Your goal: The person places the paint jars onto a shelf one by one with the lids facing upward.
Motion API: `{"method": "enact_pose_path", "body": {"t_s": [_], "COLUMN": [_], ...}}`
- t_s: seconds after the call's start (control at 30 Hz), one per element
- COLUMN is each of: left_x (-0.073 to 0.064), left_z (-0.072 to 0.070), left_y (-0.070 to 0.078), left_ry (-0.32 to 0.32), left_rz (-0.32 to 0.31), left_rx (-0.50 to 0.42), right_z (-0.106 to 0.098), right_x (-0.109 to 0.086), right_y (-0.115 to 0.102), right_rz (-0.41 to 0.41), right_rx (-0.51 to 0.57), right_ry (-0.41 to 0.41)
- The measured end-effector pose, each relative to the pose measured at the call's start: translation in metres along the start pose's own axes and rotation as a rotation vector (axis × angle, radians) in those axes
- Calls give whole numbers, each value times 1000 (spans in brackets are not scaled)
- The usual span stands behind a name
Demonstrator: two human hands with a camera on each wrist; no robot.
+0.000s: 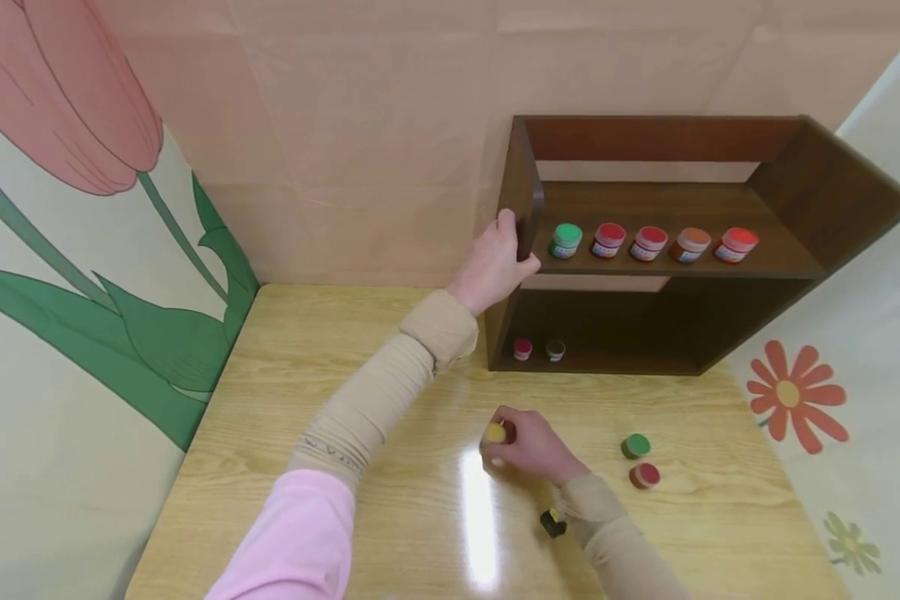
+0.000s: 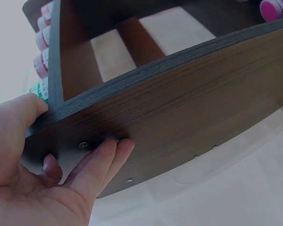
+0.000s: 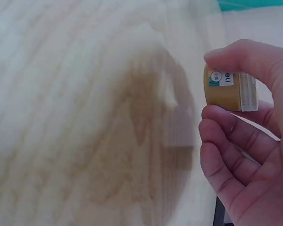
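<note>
In the head view my left hand (image 1: 495, 260) grips the left side panel of a dark brown two-tier shelf (image 1: 720, 367). Seen from the left wrist, the thumb lies at the panel's front edge and the fingers (image 2: 101, 165) rest on its outer face. My right hand (image 1: 534, 446) pinches a small yellow paint jar (image 3: 224, 92) between thumb and fingers, over the wooden table in front of the shelf. Along the upper tier stand a green-lidded jar (image 1: 567, 240) and several red and orange ones (image 1: 649, 243). A magenta jar (image 1: 522, 348) and a dark jar (image 1: 556, 350) occupy the lower tier's left end.
A green jar (image 1: 635, 446) and a red jar (image 1: 645, 476) stand on the table (image 1: 330, 358), right of my right hand. Beside the right wrist is a small black object (image 1: 553, 523) with a yellow patch. Printed cloth surrounds the table's back and sides.
</note>
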State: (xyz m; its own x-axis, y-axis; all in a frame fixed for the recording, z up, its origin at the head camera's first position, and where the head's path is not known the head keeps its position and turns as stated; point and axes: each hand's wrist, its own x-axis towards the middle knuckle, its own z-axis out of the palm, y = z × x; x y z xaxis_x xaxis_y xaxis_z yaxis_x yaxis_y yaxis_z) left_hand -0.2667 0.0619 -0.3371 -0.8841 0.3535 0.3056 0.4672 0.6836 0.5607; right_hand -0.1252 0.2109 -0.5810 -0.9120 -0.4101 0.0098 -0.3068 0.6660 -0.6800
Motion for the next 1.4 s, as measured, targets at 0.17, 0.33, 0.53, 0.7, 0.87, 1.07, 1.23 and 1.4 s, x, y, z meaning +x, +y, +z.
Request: {"method": "enact_pose_path", "body": {"t_s": [0.17, 0.33, 0.53, 0.7, 0.87, 1.07, 1.23, 1.4], "left_x": [0, 1, 1, 1, 0, 0, 0, 1], "left_z": [-1, -1, -1, -1, -1, -1, 0, 0], "left_y": [1, 0, -1, -1, -1, -1, -1, -1], "left_ry": [-4, -2, 0, 2, 1, -1, 0, 3], "left_rz": [-9, -9, 0, 3, 1, 4, 4, 4], "left_rx": [-9, -6, 0, 9, 10, 8, 15, 16], "right_z": [-8, -17, -26, -31, -37, -48, -59, -74], "right_x": [3, 5, 5, 3, 1, 0, -1, -1], "right_y": [4, 11, 14, 16, 19, 26, 34, 47], "right_rz": [19, 48, 56, 54, 63, 75, 78, 59], "right_rx": [15, 53, 75, 87, 86, 79, 56, 37], "right_ry": [31, 71, 118, 161, 178, 180, 197, 219]}}
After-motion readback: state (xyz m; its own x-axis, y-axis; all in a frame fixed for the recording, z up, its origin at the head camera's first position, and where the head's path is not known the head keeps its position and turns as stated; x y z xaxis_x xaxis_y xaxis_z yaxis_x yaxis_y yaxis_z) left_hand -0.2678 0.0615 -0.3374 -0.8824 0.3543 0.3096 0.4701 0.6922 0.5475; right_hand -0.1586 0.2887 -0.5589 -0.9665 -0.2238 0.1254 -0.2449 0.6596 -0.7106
